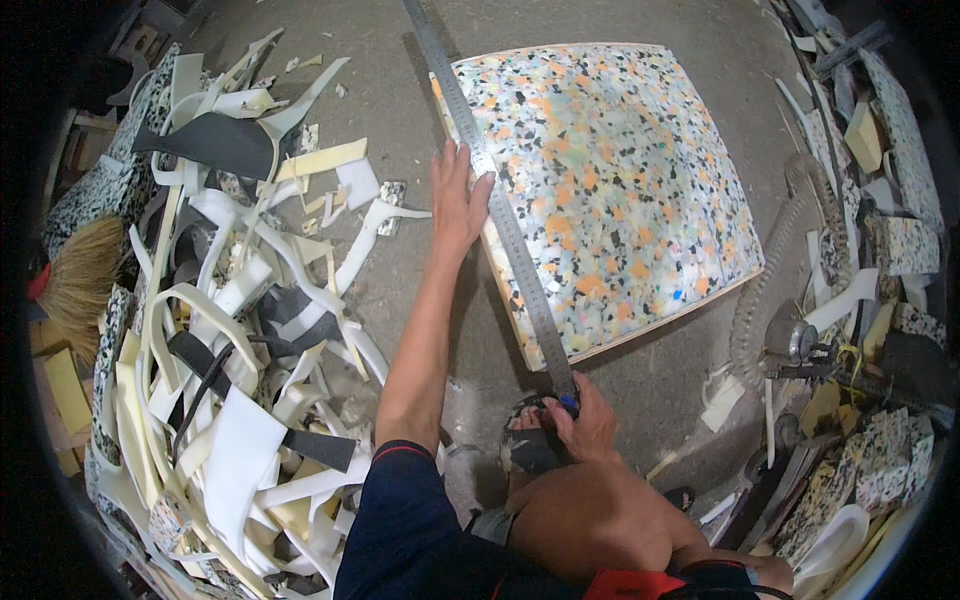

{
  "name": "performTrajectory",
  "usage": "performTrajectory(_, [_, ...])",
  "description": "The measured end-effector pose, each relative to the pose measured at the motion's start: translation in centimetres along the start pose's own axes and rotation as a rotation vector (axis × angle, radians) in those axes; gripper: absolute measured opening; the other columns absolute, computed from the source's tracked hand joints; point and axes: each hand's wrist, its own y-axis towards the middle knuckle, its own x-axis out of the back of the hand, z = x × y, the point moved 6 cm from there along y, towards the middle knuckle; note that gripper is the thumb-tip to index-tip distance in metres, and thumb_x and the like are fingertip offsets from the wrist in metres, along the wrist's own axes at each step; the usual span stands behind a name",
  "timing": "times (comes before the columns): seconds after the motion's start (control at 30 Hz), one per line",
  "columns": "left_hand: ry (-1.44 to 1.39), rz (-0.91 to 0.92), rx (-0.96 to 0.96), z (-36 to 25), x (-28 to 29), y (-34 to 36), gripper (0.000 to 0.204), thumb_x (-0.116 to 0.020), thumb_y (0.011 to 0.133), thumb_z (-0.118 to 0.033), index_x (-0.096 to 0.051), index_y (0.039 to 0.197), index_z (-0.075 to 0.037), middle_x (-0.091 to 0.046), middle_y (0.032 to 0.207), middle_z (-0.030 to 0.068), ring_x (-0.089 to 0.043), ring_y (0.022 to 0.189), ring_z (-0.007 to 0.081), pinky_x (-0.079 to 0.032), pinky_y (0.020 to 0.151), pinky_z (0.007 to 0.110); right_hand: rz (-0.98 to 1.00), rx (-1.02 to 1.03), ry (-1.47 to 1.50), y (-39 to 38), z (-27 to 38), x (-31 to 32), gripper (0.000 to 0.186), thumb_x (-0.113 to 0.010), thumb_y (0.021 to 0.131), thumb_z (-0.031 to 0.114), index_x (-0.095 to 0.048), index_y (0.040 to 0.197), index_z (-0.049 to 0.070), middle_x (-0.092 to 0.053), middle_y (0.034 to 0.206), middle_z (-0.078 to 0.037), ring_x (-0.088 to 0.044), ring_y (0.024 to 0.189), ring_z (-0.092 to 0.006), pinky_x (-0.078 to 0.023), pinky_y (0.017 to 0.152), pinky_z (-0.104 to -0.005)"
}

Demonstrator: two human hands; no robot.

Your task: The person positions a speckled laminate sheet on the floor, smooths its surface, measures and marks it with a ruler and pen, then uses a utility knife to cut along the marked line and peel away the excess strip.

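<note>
The speckled foam slab (610, 190) lies flat on the concrete floor (455, 330), in front of the person and right of the left forearm. Its face is a mix of white, orange, black and grey chips; pale edging shows along its near and left sides. A long metal ruler (530, 265) lies along the slab's left margin. Its far end is cut off by the upper edge of the view.

The left hand (460, 200) is flattened, not clenched: thumb on the ruler, fingers just beside it at the slab's left edge. The undersides of those fingers are hidden. The right hand (587, 425) is at the ruler's near end, thumb and finger pinching a small blue object (568, 402). Most of that object is covered, and its kind cannot be determined; whether this hand also bears on the ruler cannot be told.

A sandalled foot (530, 437) below is partly hidden by the right hand and knee. To the left, foam offcuts (240, 450) overlap in a heap beside a straw broom (85, 290). To the right, a ribbed hose (750, 310) runs near further scrap, blurred toward the dark rim.

Markings run along the ruler, too fine to read.
</note>
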Motion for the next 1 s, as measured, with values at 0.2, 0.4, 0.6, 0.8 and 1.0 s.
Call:
performTrajectory(0.2, [-0.011,-0.016,-0.082,0.9,0.0,0.8,0.067,-0.062,0.1,-0.037,-0.044,0.153,0.0,-0.033,0.164,0.0234,-0.03,0.152,0.042,-0.026,0.124,0.046,0.017,0.01,0.077,0.1,0.3,0.4,0.06,-0.076,0.09,0.031,-0.054,0.137,0.0,-0.068,0.106,-0.024,-0.067,0.094,-0.0428,-0.053,0.081,-0.0502])
performTrajectory(0.4, [0.006,0.126,-0.074,3.6,-0.6,1.1,0.068,-0.053,0.104,-0.044,-0.037,0.158,-0.006,-0.023,0.168,0.0203,-0.025,0.155,0.0339,-0.024,0.125,0.041,0.035,-0.145,0.268,-1.0,-2.1,1.8,0.038,-0.071,0.092,0.019,-0.064,0.123,-0.001,-0.071,0.105,-0.022,-0.072,0.091,-0.0368,-0.056,0.078,-0.0422])
performTrajectory(0.6, [0.037,0.151,-0.114,2.5,0.1,1.5,0.073,-0.055,0.102,-0.05,-0.036,0.159,-0.007,-0.02,0.169,0.0222,-0.022,0.156,0.0345,-0.021,0.126,0.04,0.01,-0.238,0.393,-1.7,-2.8,1.9,0.026,-0.069,0.094,0.014,-0.067,0.115,-0.001,-0.072,0.09,-0.019,-0.073,0.077,-0.0268,-0.056,0.069,-0.0366])
performTrajectory(0.8, [-0.011,0.165,-0.104,2.1,0.2,1.4,0.074,-0.054,0.102,-0.051,-0.036,0.159,-0.007,-0.02,0.169,0.0214,-0.023,0.156,0.034,-0.022,0.126,0.04,-0.019,-0.238,0.437,-2.1,-2.8,1.4,0.02,-0.067,0.094,0.012,-0.069,0.109,-0.001,-0.069,0.08,-0.014,-0.065,0.072,-0.0159,-0.052,0.065,-0.0331])
performTrajectory(1.0, [-0.042,0.161,-0.09,3.2,0.1,1.8,0.073,-0.059,0.102,-0.045,-0.036,0.159,-0.006,-0.022,0.169,0.0206,-0.025,0.155,0.0321,-0.024,0.125,0.039,0.009,-0.276,0.512,-2.1,-2.5,1.2,0.017,-0.067,0.095,0.012,-0.069,0.106,-0.001,-0.064,0.074,-0.006,-0.055,0.069,-0.0093,-0.046,0.062,-0.0294])
